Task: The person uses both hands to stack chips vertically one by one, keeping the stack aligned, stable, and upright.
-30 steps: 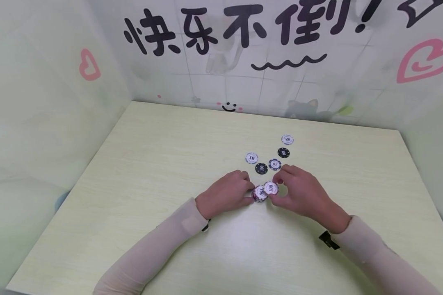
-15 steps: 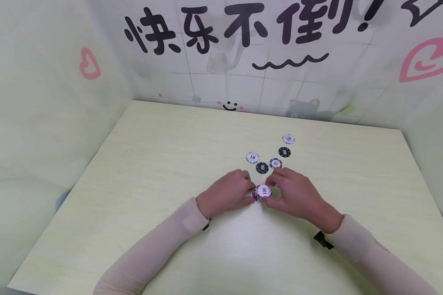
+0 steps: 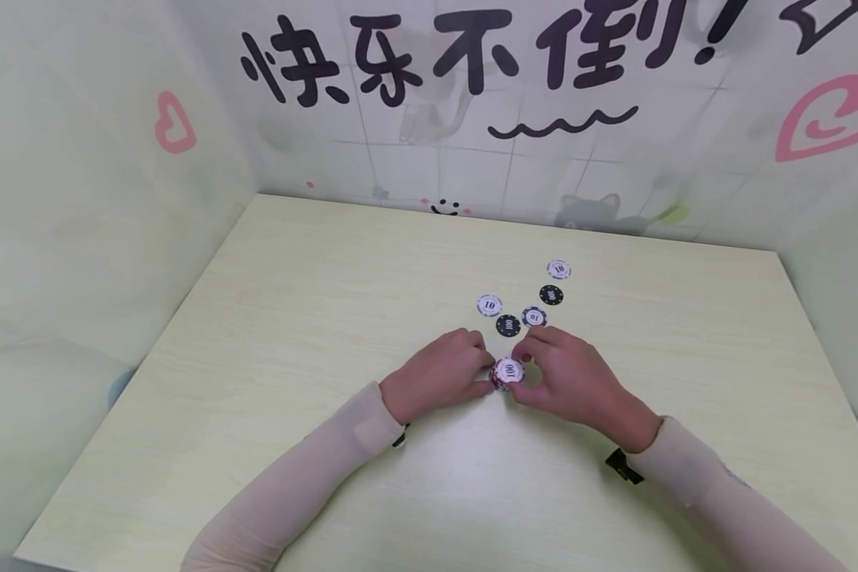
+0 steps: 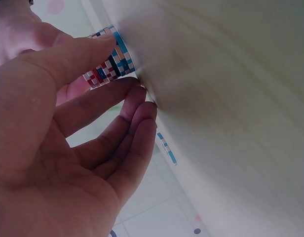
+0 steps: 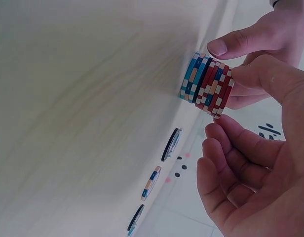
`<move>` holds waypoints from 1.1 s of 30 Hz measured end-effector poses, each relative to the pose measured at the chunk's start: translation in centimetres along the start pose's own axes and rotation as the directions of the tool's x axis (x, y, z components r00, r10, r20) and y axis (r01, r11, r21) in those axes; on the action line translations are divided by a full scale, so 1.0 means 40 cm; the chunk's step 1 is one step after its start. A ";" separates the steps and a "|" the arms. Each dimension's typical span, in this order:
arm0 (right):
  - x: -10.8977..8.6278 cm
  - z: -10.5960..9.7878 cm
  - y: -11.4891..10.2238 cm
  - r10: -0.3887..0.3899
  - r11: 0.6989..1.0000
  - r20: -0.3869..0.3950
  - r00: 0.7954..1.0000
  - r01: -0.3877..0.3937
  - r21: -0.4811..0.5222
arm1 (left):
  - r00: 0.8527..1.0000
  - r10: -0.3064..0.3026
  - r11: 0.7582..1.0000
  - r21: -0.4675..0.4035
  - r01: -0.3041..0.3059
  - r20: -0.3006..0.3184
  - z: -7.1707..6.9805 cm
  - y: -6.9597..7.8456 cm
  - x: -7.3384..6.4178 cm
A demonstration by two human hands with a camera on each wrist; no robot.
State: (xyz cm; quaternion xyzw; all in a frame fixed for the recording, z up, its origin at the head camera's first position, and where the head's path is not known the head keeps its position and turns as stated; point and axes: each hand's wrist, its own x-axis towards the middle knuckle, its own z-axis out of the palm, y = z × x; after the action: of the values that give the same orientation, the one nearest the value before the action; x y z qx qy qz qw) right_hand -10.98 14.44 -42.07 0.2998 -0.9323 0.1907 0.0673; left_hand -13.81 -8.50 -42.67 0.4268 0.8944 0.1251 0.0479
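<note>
Head view first: what has just changed there?

One second ago, the top chip [image 3: 510,371], marked 100, was only overlapping the right edge of the stack [image 5: 206,85]. Now it lies over the stack, and the right hand [image 3: 568,373] has moved slightly to the left with it.

And how are the fingers?

On the right hand they are clamped on the upper end of the stack, at the top chip. The left hand [image 3: 439,377] has its fingers clamped on the lower part, from the left.

What does it mean for the work?

I judge this chip is nearly placed. The stack stands upright on the tabletop [image 3: 314,318], nearer than the five loose chips [image 3: 508,325], which have stayed flat in their places.
</note>
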 end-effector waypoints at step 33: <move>-0.008 0.001 0.042 0.051 0.999 0.170 0.984 -0.053 0.008 | 0.984 -0.177 0.979 0.101 0.178 -0.021 -0.082 -0.124 0.145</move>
State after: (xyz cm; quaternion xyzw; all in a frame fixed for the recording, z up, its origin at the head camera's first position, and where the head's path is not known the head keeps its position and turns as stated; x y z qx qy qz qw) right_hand -11.72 15.86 -42.71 0.2908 -0.9410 0.1718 -0.0192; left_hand -21.85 -7.60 -40.70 0.3463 0.9344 0.0768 0.0318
